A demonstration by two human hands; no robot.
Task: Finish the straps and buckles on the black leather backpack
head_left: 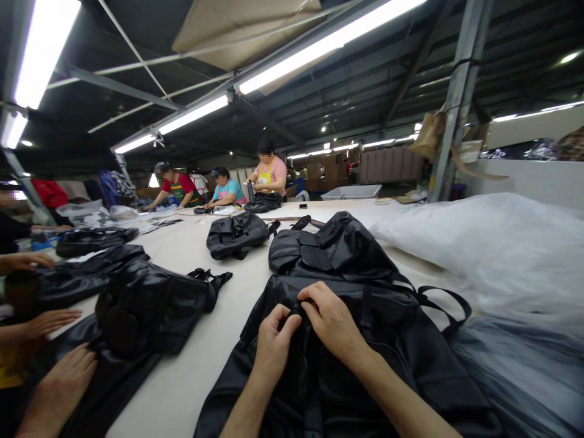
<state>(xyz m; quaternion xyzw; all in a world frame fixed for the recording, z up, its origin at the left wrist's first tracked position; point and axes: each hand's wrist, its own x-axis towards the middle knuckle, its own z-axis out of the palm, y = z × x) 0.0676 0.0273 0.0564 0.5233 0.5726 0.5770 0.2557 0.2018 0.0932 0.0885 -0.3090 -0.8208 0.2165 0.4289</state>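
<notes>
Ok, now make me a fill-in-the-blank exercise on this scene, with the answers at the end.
1. The bag under the person's left hand and right hand is coloured ____.
2. Of left and right, the big heap of white plastic lies on the picture's ____ side.
3. The co-worker in the green apron wears a top coloured ____.

Missing words: black; right; red.

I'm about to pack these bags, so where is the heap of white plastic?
In the head view, the white plastic lies heaped on the right, beside the nearest black backpack and in front of the grey metal post.
</notes>
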